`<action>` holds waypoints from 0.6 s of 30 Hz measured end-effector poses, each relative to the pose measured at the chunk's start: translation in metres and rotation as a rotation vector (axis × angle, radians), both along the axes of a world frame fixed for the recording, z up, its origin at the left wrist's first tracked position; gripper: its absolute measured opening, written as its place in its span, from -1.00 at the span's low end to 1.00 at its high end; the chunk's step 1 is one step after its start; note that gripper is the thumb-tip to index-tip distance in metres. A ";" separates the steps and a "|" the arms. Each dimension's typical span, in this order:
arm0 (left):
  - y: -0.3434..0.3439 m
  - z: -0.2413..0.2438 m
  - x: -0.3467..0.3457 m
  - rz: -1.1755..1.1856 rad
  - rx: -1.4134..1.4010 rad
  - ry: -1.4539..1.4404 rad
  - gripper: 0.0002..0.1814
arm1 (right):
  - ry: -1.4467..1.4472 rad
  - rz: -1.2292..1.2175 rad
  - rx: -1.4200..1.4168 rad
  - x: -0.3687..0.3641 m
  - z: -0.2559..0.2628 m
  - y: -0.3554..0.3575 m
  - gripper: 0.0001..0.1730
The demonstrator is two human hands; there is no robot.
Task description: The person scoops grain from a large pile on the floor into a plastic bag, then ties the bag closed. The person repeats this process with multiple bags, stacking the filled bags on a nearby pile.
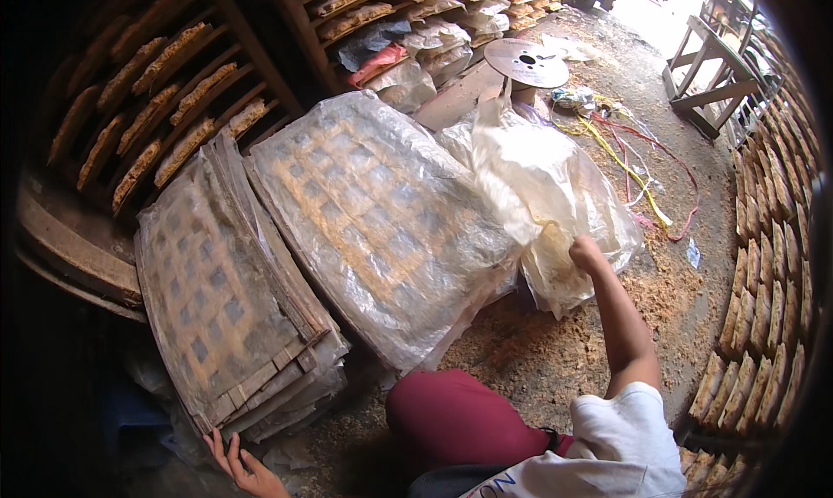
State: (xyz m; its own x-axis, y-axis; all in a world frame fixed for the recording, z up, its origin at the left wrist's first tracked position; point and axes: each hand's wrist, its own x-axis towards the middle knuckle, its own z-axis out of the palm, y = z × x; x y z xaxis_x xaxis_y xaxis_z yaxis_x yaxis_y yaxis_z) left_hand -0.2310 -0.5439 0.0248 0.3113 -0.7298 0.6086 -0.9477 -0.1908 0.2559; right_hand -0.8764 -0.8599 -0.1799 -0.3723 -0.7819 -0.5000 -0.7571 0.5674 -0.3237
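Observation:
My right hand (587, 254) is closed on a crumpled, translucent plastic sheet (553, 172), which billows to the right of the covered trays. With fingers apart, my left hand (244, 470) is at the near corner of the left stack of wooden lattice trays (215, 290); whether its fingertips touch the wood I cannot tell. A second lattice tray (364, 199) lies beside that stack under clear plastic. Orange-brown crumbs and dark square gaps show through its covering.
Racks of trays stand at the left (176, 88) and along the right (761, 303). A cable reel (526, 62) is behind the sheet. Yellow and red plastic strips (612, 146) lie on the crumb-strewn floor (553, 342). A wooden stand (709, 75) is at upper right.

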 end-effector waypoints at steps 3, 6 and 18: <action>-0.005 0.016 -0.018 -0.020 -0.091 -0.038 -0.64 | -0.368 -0.254 -0.366 0.013 0.007 0.019 -0.46; -0.001 0.006 -0.015 -0.007 -0.034 0.028 -0.61 | -0.213 -0.105 -0.735 -0.031 -0.032 0.025 -0.38; 0.006 0.011 -0.021 0.036 0.036 -0.018 -0.53 | 0.513 0.586 -0.647 0.037 0.070 0.025 -0.32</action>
